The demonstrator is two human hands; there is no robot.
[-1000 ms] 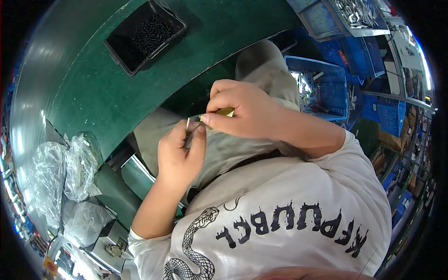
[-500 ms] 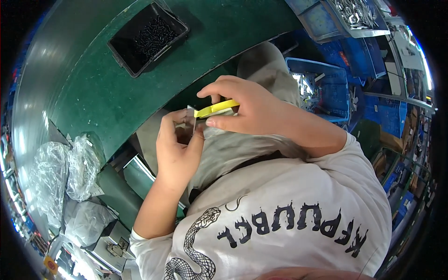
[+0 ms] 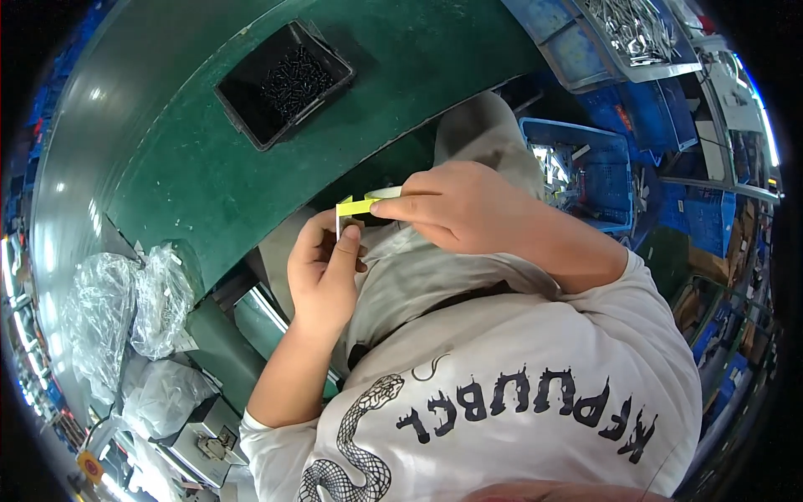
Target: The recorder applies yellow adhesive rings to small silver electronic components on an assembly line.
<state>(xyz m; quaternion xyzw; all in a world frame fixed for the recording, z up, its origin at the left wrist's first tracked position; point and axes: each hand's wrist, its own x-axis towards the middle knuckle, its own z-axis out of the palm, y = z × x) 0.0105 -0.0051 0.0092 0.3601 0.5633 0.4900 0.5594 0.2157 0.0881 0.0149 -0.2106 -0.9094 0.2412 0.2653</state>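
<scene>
Raised slightly since earlier, right hand [image 3: 464,209] pinches yellow strip [image 3: 358,206] against small metal part [image 3: 339,227] gripped in left hand [image 3: 322,276]; pressing it flat likely follows

Factory or assembly workshop. Green-topped table [image 3: 209,167] carries a black tray of small dark screws [image 3: 283,81]. Right of the table, blue plastic bins [image 3: 585,171] hold metal parts; one grey tray of shiny metal pieces [image 3: 640,33] above them. Left of the table, clear plastic bags [image 3: 125,309] lie bunched.
</scene>
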